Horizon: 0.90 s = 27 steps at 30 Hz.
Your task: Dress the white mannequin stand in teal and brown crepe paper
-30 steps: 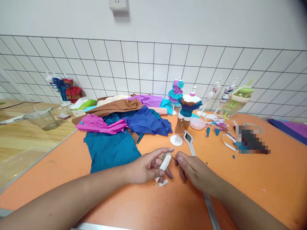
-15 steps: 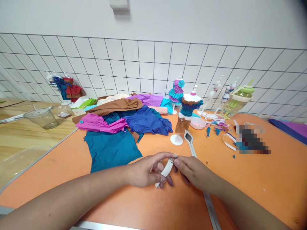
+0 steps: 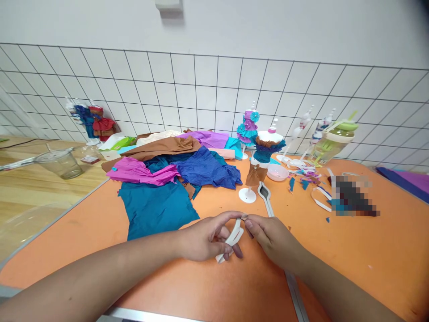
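Over the orange table, my left hand (image 3: 209, 239) pinches a curved white strip (image 3: 231, 239), which looks like double-sided tape, between thumb and fingers. Near its upper end the strip parts into two layers with a narrow gap between them. My right hand (image 3: 268, 232) is closed, thumb against forefinger, at that upper end, and its fingertips meet my left forefinger. What exactly the right fingertips grip is too small to make out. Beyond my hands stands a small dress-form figure (image 3: 261, 156) on a white round base, dressed in teal and brown paper.
Crumpled coloured paper (image 3: 157, 210) lies in a heap at the left. Further dress figures (image 3: 248, 129) stand behind. A pink dish (image 3: 277, 172), paper scraps, a white strip loop (image 3: 321, 199) and a green-lidded bottle (image 3: 335, 138) are to the right. A plastic cup (image 3: 62, 163) stands far left.
The white strip's upper end has split into two layers, with a gap now showing. My right hand has shifted slightly right; my left hand keeps its pinch.
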Each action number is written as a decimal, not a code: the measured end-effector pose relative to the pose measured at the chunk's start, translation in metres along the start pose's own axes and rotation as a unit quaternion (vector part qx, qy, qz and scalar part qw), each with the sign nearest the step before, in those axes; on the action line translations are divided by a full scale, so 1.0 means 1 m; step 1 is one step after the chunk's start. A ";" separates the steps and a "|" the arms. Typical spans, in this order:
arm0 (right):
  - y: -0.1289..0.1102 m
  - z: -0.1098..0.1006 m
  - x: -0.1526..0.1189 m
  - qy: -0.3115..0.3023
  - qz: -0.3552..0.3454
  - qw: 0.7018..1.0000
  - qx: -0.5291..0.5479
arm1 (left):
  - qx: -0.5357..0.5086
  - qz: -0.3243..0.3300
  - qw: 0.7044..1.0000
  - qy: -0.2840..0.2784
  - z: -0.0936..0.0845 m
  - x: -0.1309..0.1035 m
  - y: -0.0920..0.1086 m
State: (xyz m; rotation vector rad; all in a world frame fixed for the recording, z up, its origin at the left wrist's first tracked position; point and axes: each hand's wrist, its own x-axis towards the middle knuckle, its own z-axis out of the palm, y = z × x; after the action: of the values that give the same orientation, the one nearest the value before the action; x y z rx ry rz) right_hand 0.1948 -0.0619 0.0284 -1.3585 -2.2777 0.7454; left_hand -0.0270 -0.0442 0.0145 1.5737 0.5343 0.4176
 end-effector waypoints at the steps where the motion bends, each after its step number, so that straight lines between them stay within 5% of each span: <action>1: 0.000 -0.001 -0.001 0.010 -0.004 1.000 -0.011 | 0.011 0.001 1.000 0.004 0.000 0.000 -0.001; 8: 0.005 -0.016 -0.005 0.070 -0.012 0.997 -0.027 | 0.046 0.027 0.997 0.055 -0.007 0.003 -0.008; 12: 0.006 -0.017 0.000 0.079 0.027 0.993 0.088 | -0.001 0.025 0.999 0.047 -0.006 0.002 -0.007; 16: 0.005 -0.009 0.007 0.090 0.102 0.973 0.185 | 0.062 0.031 0.997 0.023 -0.002 0.001 -0.007; 22: 0.000 -0.013 0.001 0.058 0.047 0.989 -0.130 | 0.060 0.042 0.997 0.018 -0.001 -0.001 -0.005; 27: -0.005 -0.014 -0.005 0.048 -0.028 0.971 -0.232 | 0.110 0.021 0.993 -0.028 -0.002 -0.003 0.002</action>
State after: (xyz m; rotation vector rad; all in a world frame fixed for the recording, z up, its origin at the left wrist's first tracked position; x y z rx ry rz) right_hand 0.2015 -0.0653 0.0426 -1.4744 -2.4934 0.1204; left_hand -0.0306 -0.0445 0.0168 1.8056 0.5183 0.3544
